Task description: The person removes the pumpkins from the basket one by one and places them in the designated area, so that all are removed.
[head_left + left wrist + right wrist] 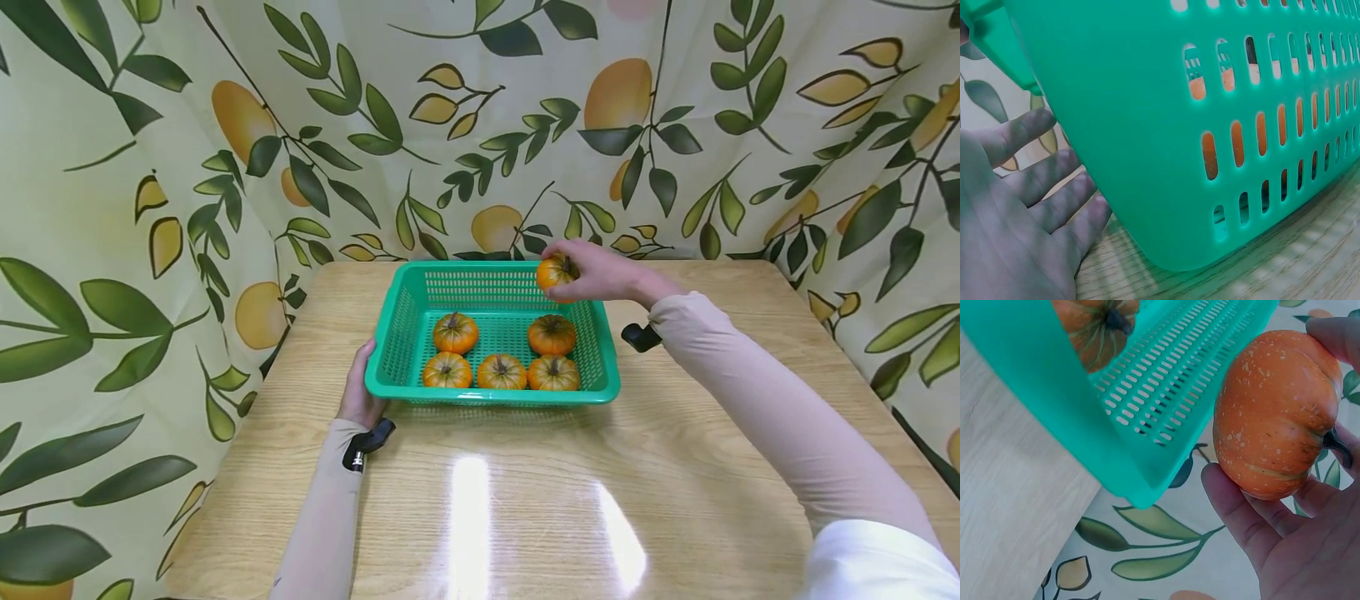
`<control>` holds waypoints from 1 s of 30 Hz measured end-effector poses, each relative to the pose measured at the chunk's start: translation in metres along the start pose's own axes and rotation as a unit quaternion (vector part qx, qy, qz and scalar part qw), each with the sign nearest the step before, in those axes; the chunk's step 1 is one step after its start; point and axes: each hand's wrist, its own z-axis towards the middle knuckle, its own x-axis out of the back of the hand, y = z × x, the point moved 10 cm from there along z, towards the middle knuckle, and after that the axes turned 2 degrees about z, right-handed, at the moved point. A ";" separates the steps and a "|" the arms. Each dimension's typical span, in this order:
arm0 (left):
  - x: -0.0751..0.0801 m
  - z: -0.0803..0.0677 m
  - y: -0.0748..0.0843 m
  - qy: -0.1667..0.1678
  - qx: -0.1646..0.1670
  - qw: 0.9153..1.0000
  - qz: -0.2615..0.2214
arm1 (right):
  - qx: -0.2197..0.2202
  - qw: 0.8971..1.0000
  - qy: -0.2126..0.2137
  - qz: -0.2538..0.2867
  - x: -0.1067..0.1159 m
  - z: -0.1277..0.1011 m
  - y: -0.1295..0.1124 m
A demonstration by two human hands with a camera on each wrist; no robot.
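A small orange pumpkin (1279, 415) with a dark stem sits between the thumb and fingers of my right hand (600, 271), held above the back right corner of the green plastic basket (495, 397). In the right wrist view, the fingers curl under it and the thumb lies on its far side. My left hand (360, 392) is at the basket's left end. Its fingers (1054, 175) stretch out fairly straight, tips at the outer wall in the left wrist view. Several more pumpkins lie in the basket, among them a front-row pumpkin (502, 372) and a darker pumpkin (551, 335).
The basket stands on a light wooden table (675, 467) with glare near its front. A leaf-patterned curtain (480, 150) hangs behind and along both sides. Black wrist mounts (367, 443) are strapped on both forearms.
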 end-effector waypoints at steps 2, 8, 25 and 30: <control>0.000 0.000 0.000 0.000 0.001 1.000 0.000 | -0.003 1.000 0.000 -0.004 0.002 -0.001 0.002; 0.000 0.000 -0.001 -0.003 0.001 1.000 0.005 | 0.000 1.000 0.001 0.000 0.007 -0.004 0.007; 0.001 0.002 -0.002 -0.008 -0.006 1.000 -0.011 | -0.031 0.999 0.005 -0.016 0.025 -0.015 0.023; 0.002 0.002 -0.002 -0.006 -0.007 1.000 -0.004 | -0.030 0.999 0.011 -0.023 0.029 -0.019 0.026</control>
